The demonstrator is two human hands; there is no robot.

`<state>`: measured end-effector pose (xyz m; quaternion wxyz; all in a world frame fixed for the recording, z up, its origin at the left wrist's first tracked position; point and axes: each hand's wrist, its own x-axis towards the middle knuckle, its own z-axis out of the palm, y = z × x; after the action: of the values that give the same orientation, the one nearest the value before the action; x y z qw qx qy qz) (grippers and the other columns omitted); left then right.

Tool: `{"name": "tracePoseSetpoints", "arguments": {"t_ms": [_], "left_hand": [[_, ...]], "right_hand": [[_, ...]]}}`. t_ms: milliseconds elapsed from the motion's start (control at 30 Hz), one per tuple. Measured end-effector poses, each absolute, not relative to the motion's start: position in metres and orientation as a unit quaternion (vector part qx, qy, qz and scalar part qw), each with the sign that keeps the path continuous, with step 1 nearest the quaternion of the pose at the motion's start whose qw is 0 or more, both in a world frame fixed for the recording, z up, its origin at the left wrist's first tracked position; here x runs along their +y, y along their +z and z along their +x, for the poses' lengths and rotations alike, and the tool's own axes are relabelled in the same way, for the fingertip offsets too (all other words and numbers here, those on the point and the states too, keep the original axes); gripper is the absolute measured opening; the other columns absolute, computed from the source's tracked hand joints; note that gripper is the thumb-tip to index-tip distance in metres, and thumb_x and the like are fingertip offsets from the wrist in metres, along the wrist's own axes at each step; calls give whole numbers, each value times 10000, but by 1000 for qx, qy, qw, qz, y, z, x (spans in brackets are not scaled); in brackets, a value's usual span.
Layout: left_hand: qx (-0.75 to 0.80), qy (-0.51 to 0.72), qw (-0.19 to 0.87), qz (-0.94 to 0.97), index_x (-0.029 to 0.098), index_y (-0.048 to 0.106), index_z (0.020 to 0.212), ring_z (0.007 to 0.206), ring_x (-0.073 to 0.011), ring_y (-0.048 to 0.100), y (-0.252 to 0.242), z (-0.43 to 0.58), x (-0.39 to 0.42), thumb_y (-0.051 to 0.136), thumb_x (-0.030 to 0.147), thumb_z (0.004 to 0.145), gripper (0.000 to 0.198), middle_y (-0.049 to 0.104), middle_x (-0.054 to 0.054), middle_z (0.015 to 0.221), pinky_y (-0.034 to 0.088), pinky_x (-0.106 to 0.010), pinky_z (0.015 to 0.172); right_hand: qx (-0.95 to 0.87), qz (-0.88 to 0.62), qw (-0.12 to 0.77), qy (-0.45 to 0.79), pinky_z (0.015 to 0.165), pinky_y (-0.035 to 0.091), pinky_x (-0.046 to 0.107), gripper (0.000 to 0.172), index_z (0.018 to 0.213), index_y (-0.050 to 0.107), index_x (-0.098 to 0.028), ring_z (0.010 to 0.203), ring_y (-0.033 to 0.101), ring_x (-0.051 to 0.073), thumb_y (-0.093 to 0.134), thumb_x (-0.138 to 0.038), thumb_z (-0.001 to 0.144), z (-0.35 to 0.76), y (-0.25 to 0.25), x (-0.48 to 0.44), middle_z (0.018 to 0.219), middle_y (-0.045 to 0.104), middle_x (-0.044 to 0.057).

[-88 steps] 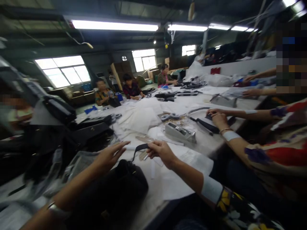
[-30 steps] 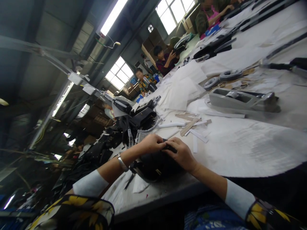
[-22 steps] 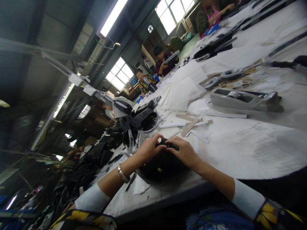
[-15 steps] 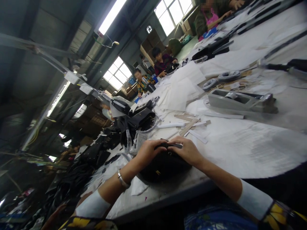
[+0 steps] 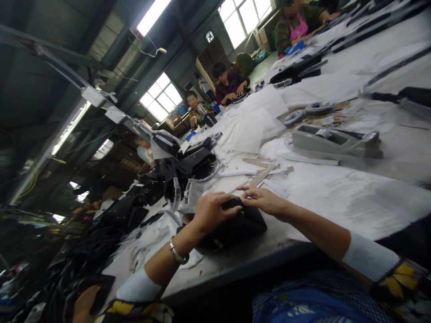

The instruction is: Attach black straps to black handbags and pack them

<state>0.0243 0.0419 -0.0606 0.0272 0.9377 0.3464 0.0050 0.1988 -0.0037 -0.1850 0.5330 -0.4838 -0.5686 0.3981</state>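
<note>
A black bag [image 5: 237,231] with small gold-coloured fittings lies on the table in front of me. My left hand [image 5: 213,211], with a silver bangle at the wrist, is closed over the bag's upper edge, thumb on the near side and fingers over the top. Close beside it, my right hand [image 5: 264,200] has its thumb and fingertips pinched together at the same edge. Whatever small part lies between those fingertips is hidden.
A grey tape dispenser [image 5: 333,140] and tape rolls [image 5: 319,107] lie to the right. Cardboard strips [image 5: 264,174] and white sheets [image 5: 257,128] are beyond my hands. More black bags [image 5: 195,163] are piled left. Another person's hand [image 5: 86,300] is at lower left; co-workers sit farther along.
My right hand has lifted slightly, its fingers drawn into a pinch. The dark strip seen under it is no longer visible. A co-worker's hand at lower left now shows beside a dark piece.
</note>
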Motion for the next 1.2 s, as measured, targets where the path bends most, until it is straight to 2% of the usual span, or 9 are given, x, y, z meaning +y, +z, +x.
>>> {"name": "tracePoseSetpoints", "arguments": {"t_ms": [133, 333, 567, 700, 833, 933, 1067, 1133, 1200], "left_hand": [[353, 27, 59, 933, 275, 752, 1029, 889, -208, 683, -64, 16, 44, 687, 475, 818, 298, 759, -26, 968, 479, -281, 805], [359, 52, 109, 925, 255, 746, 1043, 893, -206, 690, -71, 8, 51, 694, 466, 817, 313, 756, -31, 978, 503, -283, 810], [350, 55, 115, 928, 248, 731, 1090, 889, -199, 683, -73, 5, 54, 677, 466, 834, 341, 743, -43, 1013, 510, -291, 841], [353, 48, 109, 928, 248, 729, 1095, 892, -202, 681, -72, 6, 54, 672, 472, 835, 348, 740, -42, 1014, 509, -292, 846], [356, 47, 111, 927, 245, 730, 1095, 882, -201, 684, -72, 8, 55, 678, 466, 830, 349, 740, -46, 1015, 512, -296, 852], [358, 52, 121, 925, 242, 731, 1095, 891, -207, 691, -72, 7, 55, 682, 462, 828, 349, 747, -52, 1017, 516, -302, 856], [362, 63, 153, 917, 234, 733, 1085, 959, -225, 696, -72, 6, 52, 704, 454, 813, 351, 753, -55, 1060, 510, -322, 902], [365, 66, 176, 912, 233, 730, 1083, 981, -225, 693, -70, 7, 50, 712, 443, 808, 347, 753, -50, 1066, 505, -321, 910], [369, 67, 196, 906, 239, 723, 1076, 991, -217, 688, -68, 10, 48, 703, 429, 816, 323, 751, -39, 1071, 497, -313, 909]], "right_hand": [[-575, -555, 489, 350, 1046, 413, 481, 131, 694, 686, -213, 1209, 576, 290, 625, -212, 810, 225, -199, -15, 1313, 614, 86], [-580, -641, 417, 281, 1077, 371, 431, 133, 688, 650, -203, 1249, 535, 283, 595, -165, 803, 248, -211, -28, 1297, 601, 104], [-578, -705, 332, 244, 823, 473, 349, 123, 767, 659, -221, 1006, 648, 257, 571, -147, 812, 242, -214, -29, 1077, 700, 61], [-573, -736, 289, 217, 675, 432, 329, 139, 787, 672, -215, 835, 663, 250, 547, -157, 805, 244, -211, -29, 995, 704, 78], [-586, -741, 266, 194, 658, 406, 333, 161, 722, 659, -196, 763, 651, 241, 539, -97, 762, 244, -209, -27, 903, 702, 100], [-593, -734, 279, 178, 743, 423, 366, 183, 701, 647, -173, 782, 653, 249, 531, -37, 739, 238, -210, -24, 852, 699, 122], [-604, -696, 357, 150, 977, 373, 425, 274, 1063, 641, -184, 1083, 607, 267, 527, -78, 837, 218, -199, -19, 1145, 678, 118], [-612, -630, 435, 197, 977, 398, 371, 251, 1127, 620, -222, 1106, 597, 228, 560, -183, 886, 205, -189, -16, 1173, 675, 69], [-599, -555, 509, 272, 878, 456, 336, 157, 1027, 655, -231, 979, 633, 210, 595, -271, 888, 193, -180, -15, 1032, 707, 39]]}}
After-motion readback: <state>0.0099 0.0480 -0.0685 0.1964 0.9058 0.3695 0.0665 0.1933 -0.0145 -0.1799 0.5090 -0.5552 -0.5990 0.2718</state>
